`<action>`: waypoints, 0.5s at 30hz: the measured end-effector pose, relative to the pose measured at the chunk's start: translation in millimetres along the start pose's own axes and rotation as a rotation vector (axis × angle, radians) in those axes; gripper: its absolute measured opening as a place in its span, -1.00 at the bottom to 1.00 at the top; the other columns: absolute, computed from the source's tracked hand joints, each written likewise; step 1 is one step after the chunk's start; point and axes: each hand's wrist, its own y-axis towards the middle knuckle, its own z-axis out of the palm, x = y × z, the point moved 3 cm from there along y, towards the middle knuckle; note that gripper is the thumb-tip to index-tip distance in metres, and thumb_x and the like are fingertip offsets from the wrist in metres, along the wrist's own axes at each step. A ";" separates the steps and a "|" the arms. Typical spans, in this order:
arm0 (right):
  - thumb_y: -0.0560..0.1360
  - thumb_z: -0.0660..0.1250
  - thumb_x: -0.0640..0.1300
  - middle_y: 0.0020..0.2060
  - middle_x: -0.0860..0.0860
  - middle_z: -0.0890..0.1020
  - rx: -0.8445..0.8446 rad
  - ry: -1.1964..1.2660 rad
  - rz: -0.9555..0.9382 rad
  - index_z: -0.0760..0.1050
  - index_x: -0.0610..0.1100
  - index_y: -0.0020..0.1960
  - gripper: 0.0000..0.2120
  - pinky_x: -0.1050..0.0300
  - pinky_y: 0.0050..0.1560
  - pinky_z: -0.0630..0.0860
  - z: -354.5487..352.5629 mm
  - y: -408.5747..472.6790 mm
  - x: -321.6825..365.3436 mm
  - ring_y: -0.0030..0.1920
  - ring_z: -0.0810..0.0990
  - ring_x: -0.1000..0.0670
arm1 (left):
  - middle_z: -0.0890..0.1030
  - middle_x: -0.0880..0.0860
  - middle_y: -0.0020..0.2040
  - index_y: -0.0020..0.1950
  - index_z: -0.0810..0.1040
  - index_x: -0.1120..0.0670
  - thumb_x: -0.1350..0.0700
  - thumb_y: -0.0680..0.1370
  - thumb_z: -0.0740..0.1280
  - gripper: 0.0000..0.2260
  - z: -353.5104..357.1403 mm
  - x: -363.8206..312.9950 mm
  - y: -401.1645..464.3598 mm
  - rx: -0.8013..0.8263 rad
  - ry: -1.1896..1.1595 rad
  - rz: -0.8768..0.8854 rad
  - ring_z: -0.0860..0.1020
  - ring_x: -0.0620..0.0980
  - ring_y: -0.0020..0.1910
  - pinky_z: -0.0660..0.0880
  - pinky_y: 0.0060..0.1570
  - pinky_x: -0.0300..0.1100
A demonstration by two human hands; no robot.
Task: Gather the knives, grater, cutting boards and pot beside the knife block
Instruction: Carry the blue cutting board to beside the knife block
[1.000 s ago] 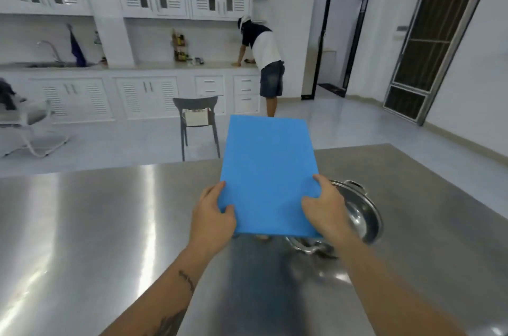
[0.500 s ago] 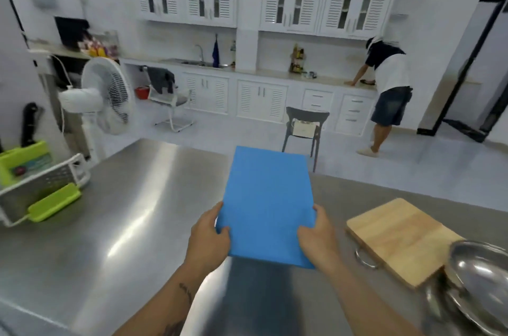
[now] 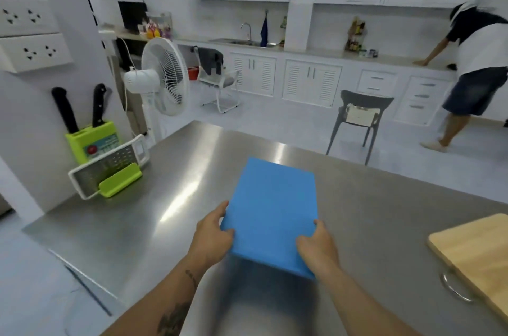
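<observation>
I hold a blue cutting board (image 3: 272, 209) flat above the steel table (image 3: 176, 198), my left hand (image 3: 211, 234) gripping its near left corner and my right hand (image 3: 316, 247) its near right corner. At the table's far left corner stands a green knife block (image 3: 93, 142) with two black-handled knives (image 3: 64, 109) in it. A white flat grater (image 3: 107, 165) with a green grip lies in front of the block. A wooden cutting board (image 3: 475, 256) with a metal ring handle lies at the right edge. The pot is out of view.
A white fan (image 3: 162, 76) stands just past the table's far left corner. A grey chair (image 3: 360, 118) stands on the floor beyond the table. A person (image 3: 472, 66) leans on the far counter at the right. Wall sockets (image 3: 27, 33) hang at the left.
My view has swung left: the pot has left the frame and the knife block and grater have come into view. Both hands still carry the blue board, now closer to the left end.
</observation>
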 end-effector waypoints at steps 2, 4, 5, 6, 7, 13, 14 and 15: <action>0.39 0.30 -0.13 0.30 -0.19 0.52 0.011 -0.006 0.022 0.31 -0.07 0.45 -0.37 0.00 0.26 0.45 15.3 0.4 5.6 0.28 0.55 -0.21 | 0.42 -0.30 0.02 0.42 0.36 -0.10 0.30 0.51 0.24 -0.47 -9.7 13.5 11.9 0.025 -0.006 -0.013 0.42 -0.17 -0.01 0.32 0.02 -0.35; 0.38 0.30 -0.11 0.28 -0.18 0.54 0.007 -0.002 0.041 0.33 -0.07 0.43 -0.39 0.00 0.25 0.45 31.4 0.5 15.4 0.27 0.55 -0.21 | 0.43 -0.25 0.05 0.43 0.35 -0.10 0.29 0.52 0.25 -0.47 -22.5 30.4 26.1 0.050 -0.006 -0.015 0.42 -0.17 -0.03 0.31 0.00 -0.35; 0.37 0.29 -0.11 0.27 -0.17 0.56 0.003 -0.001 0.054 0.35 -0.06 0.41 -0.40 0.00 0.25 0.46 39.9 -1.1 22.1 0.26 0.55 -0.20 | 0.44 -0.20 0.08 0.44 0.34 -0.10 0.29 0.52 0.26 -0.47 -30.8 39.3 33.2 0.064 -0.008 -0.017 0.43 -0.17 -0.04 0.31 -0.01 -0.35; 0.36 0.29 -0.11 0.26 -0.16 0.57 -0.002 0.001 0.066 0.36 -0.06 0.40 -0.41 0.01 0.24 0.46 50.2 -3.7 29.0 0.26 0.56 -0.20 | 0.44 -0.16 0.11 0.44 0.34 -0.10 0.28 0.51 0.27 -0.46 -41.0 49.4 40.4 0.079 -0.004 -0.017 0.44 -0.16 -0.04 0.32 -0.01 -0.36; 0.37 0.29 -0.12 0.25 -0.15 0.58 -0.003 -0.002 0.078 0.38 -0.06 0.38 -0.43 0.03 0.22 0.46 61.7 -7.6 36.6 0.25 0.57 -0.19 | 0.44 -0.13 0.12 0.45 0.34 -0.09 0.28 0.51 0.28 -0.46 -52.0 61.1 49.0 0.095 0.003 -0.018 0.44 -0.14 -0.03 0.33 0.01 -0.35; 0.40 0.30 -0.16 0.21 -0.14 0.62 0.038 -0.030 0.088 0.39 -0.07 0.37 -0.47 0.05 0.18 0.51 145.2 -21.9 79.6 0.20 0.60 -0.18 | 0.48 -0.02 0.36 0.50 0.30 0.03 0.22 0.51 0.31 -0.44 -125.7 137.8 98.6 0.165 0.071 -0.055 0.50 0.01 0.25 0.35 0.24 -0.25; 0.41 0.30 -0.16 0.21 -0.13 0.62 0.052 -0.042 0.091 0.40 -0.07 0.36 -0.49 0.06 0.17 0.50 157.5 -24.0 87.9 0.20 0.60 -0.18 | 0.48 0.00 0.37 0.50 0.31 0.04 0.21 0.50 0.31 -0.44 -137.8 149.0 103.3 0.170 0.083 -0.063 0.49 0.03 0.28 0.35 0.29 -0.22; 0.42 0.30 -0.15 0.20 -0.13 0.62 0.065 -0.059 0.092 0.42 -0.06 0.34 -0.52 0.07 0.16 0.49 168.7 -26.8 97.3 0.20 0.60 -0.18 | 0.47 0.01 0.38 0.49 0.33 0.05 0.21 0.50 0.32 -0.45 -148.9 161.3 108.6 0.168 0.099 -0.071 0.48 0.04 0.31 0.33 0.34 -0.19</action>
